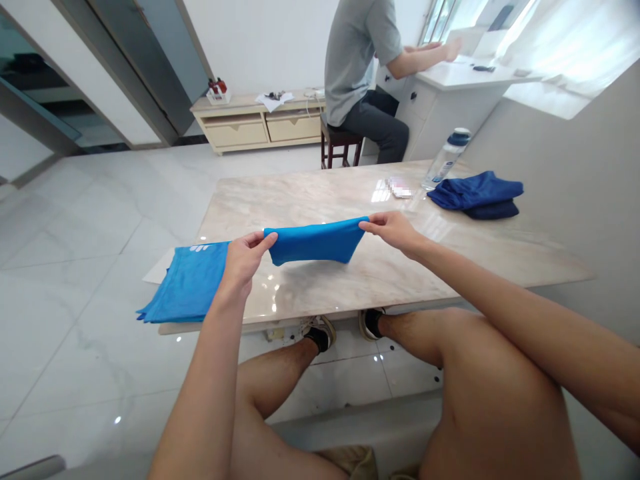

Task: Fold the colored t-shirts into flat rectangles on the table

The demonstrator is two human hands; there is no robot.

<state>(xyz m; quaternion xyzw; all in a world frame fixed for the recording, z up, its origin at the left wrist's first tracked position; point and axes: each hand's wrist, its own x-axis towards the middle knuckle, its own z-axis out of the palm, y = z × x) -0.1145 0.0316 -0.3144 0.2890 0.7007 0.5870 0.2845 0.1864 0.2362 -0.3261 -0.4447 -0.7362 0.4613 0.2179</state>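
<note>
Left hand (243,259) and right hand (395,230) each pinch one upper corner of a small bright-blue stretchy-looking cloth (317,241), centre of frame, between them above the pale marbled stone tabletop (300,293). Grip at opposite corners presumably keeps the top edge taut and flat. Folded light-blue fabric pile (193,283), left of frame, lies beside left wrist; crumpled dark-blue cloth (477,193), upper right, apart from both hands.

Bright daylight from the upper-right window (565,47) washes out the curtain (590,60); glare spots the tabletop (310,287); edges stretch.
</note>
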